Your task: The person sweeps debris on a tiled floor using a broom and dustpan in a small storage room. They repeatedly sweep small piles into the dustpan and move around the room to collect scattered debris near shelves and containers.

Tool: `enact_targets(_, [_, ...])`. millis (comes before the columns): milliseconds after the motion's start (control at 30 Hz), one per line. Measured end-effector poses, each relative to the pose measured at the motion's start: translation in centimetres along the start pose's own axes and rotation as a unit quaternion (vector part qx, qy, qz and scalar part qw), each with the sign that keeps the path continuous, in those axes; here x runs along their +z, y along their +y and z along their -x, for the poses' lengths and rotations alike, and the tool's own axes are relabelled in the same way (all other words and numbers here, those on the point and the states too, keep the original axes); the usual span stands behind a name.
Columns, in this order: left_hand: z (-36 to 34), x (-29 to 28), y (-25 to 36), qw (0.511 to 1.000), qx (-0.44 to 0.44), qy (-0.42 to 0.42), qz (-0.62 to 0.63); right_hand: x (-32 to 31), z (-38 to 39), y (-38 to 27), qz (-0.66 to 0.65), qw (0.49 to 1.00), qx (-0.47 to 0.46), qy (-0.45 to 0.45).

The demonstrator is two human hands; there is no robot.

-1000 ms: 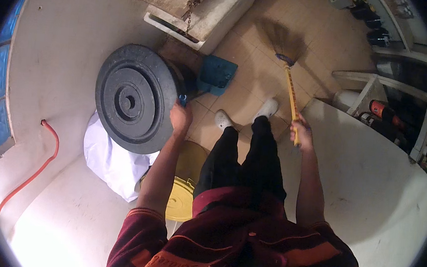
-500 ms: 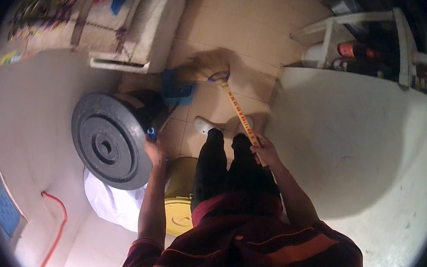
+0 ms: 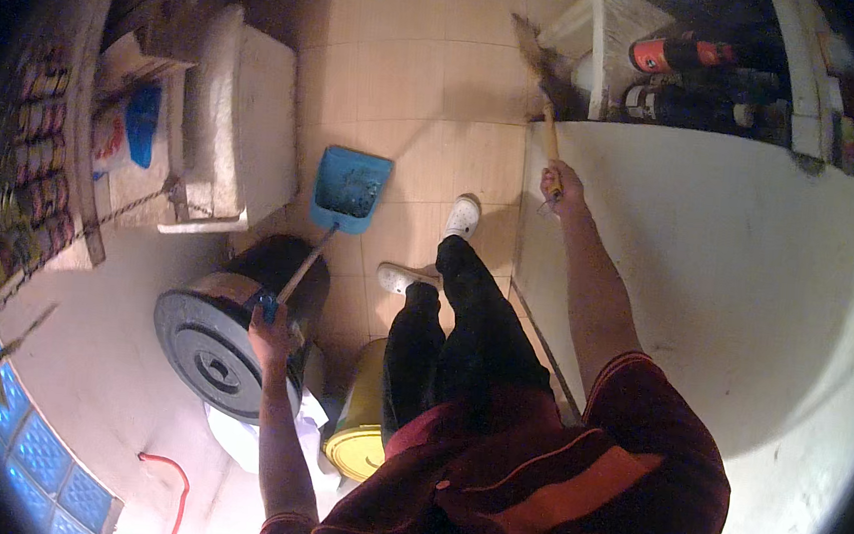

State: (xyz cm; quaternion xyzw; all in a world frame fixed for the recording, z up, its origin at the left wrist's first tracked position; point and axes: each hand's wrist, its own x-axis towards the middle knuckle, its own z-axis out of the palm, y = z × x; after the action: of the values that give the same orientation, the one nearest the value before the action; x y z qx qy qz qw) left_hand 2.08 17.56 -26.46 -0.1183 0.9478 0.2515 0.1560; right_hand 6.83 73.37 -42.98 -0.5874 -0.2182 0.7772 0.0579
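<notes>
My left hand (image 3: 269, 335) is closed round the blue-tipped handle of a long-handled dustpan (image 3: 352, 223). The blue pan lies on the tiled floor ahead of my feet, with dark dirt in it. My right hand (image 3: 565, 190), arm stretched forward, grips the yellow handle of a broom (image 3: 552, 136). The broom's brown bristles are at the far right, beside the end of the white shelf unit, seen nearly edge-on. Part of the bristles lies in shadow.
A black bin with a grey lid (image 3: 214, 356) stands at my left, a yellow-lidded bucket (image 3: 356, 452) by my left leg. On the right is a white wall (image 3: 688, 267) and a shelf (image 3: 605, 50) holding bottles (image 3: 684, 54). A white cabinet (image 3: 253, 118) juts out at the left.
The broom has swung from beside the dustpan over to the right-hand shelf, my right arm reaching farther forward. The dustpan shows more fully beside the bin, and one foot has stepped forward.
</notes>
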Motion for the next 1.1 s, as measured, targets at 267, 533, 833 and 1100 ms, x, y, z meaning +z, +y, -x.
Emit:
enact_targets(267, [-10.9, 2.0, 5.9, 0.978, 0.091, -0.073, -0.174, -3.5, 8.7, 4.0, -0.020, 0.994, 0.098, -0.054])
enact_targets(533, [-12.0, 3.0, 7.1, 0.970, 0.077, -0.057, -0.222, -0.2, 3.6, 1.0, -0.046, 0.988, 0.143, -0.030])
enact_targets(833, [-11.7, 2.6, 5.7, 0.967, 0.110, -0.084, -0.212, -3.1, 15.5, 17.6, 0.075, 0.987, 0.119, -0.073])
enact_targets(1100, [-15.0, -1.5, 4.4, 0.946, 0.173, -0.153, -0.225, -8.9, 28.1, 20.9, -0.017, 0.995, 0.099, 0.026])
